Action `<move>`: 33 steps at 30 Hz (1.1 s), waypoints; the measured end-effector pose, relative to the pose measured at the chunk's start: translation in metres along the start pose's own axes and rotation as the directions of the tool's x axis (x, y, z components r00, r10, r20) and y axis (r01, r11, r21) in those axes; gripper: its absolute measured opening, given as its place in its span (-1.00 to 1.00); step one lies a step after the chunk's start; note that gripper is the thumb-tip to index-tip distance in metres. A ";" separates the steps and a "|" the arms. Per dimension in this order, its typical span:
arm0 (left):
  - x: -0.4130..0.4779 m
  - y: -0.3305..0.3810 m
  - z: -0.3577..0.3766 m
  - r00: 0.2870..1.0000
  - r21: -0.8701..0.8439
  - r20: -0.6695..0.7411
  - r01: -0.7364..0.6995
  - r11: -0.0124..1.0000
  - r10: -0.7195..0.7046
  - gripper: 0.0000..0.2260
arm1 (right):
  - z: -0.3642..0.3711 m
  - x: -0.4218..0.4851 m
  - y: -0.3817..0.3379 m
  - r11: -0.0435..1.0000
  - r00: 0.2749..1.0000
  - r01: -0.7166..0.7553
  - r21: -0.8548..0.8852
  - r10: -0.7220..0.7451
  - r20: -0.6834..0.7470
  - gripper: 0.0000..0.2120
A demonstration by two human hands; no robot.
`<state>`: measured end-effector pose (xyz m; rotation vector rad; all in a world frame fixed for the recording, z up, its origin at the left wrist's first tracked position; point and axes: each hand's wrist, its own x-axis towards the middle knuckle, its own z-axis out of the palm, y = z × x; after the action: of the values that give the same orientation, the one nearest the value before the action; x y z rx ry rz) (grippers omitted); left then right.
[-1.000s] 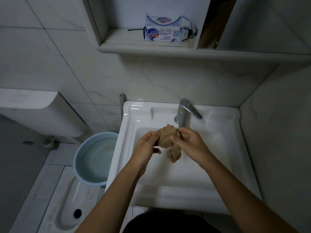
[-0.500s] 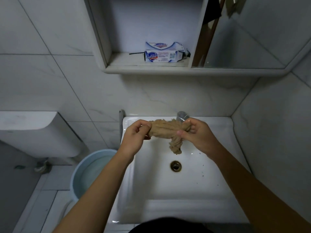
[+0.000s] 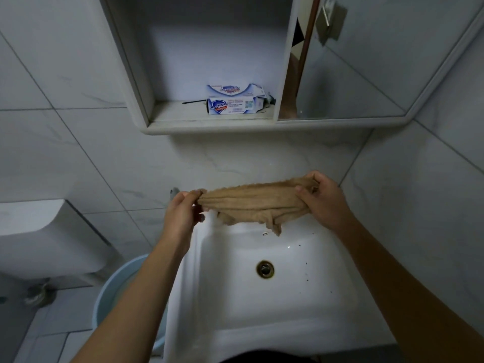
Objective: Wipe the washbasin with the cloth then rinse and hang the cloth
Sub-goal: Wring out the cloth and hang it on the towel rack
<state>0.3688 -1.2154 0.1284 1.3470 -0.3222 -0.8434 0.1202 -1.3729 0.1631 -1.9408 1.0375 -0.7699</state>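
The tan cloth point(image 3: 255, 203) is stretched out sideways in the middle of the frame, held up over the back edge of the white washbasin point(image 3: 235, 305), so any drips would fall into the bowl rather than onto the floor. The left hand point(image 3: 183, 213) pinches one end of it, fingers point(image 3: 193, 196) closed on the bunched fabric at centre left, and the right hand point(image 3: 323, 199) grips the other end at centre right, its fingers curled tight around a gathered corner. Pulled apart like this, the cloth forms a wrinkled band with a loose fold and a small tail hanging from its lower edge toward the bowl, which suggests it is being opened out from a wrung lump so that it can be draped flat. The drain point(image 3: 265, 269) sits below and slightly right of the cloth, and dark specks remain scattered on the basin floor to its right, so the wiping may not have caught everything. The tap is hidden behind the cloth. No rail or hook for hanging is clearly in view; the shelf point(image 3: 209, 121) in the upper centre carries only a soap box point(image 3: 233, 104), and a pale blue bucket point(image 3: 115, 284) stands at lower left beside the basin.
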 end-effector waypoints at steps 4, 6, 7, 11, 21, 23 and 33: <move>-0.002 -0.011 0.000 0.997 0.213 -0.056 -0.048 0.976 0.061 -0.79 | -0.001 -0.001 0.007 0.993 0.998 0.057 -0.104 -0.058 -0.003 -0.89; -0.005 -0.008 0.005 0.998 0.208 0.012 -0.065 0.976 0.064 -0.78 | 0.000 -0.002 0.000 0.987 0.996 0.093 -0.130 -0.091 0.020 -0.90; -0.007 -0.004 0.007 0.994 0.234 0.047 -0.103 0.967 0.094 -0.78 | -0.002 -0.003 -0.006 0.984 0.993 0.118 -0.135 -0.115 0.027 -0.91; -0.007 0.009 0.007 0.966 0.218 0.025 -0.256 0.942 0.256 -0.72 | -0.007 -0.005 -0.018 0.974 0.971 0.194 -0.116 -0.207 -0.120 -0.89; -0.007 -0.055 -0.023 0.996 0.433 -0.068 -0.029 0.901 0.064 -0.74 | 0.025 -0.029 0.057 0.979 0.994 -0.091 -0.181 0.099 0.035 -0.82; -0.011 -0.056 -0.019 0.999 0.429 -0.048 0.019 0.903 0.002 -0.76 | 0.027 -0.030 0.056 0.983 0.992 -0.088 -0.163 0.102 0.079 -0.84; -0.033 -0.063 -0.018 0.985 0.407 0.133 0.045 0.912 -0.108 -0.82 | 0.022 -0.040 0.070 0.993 0.981 -0.106 -0.054 0.113 0.159 -0.92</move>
<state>0.3364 -1.1795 0.0737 1.6903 -0.5914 -0.9841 0.0913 -1.3558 0.0873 -1.9313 1.0601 -0.5230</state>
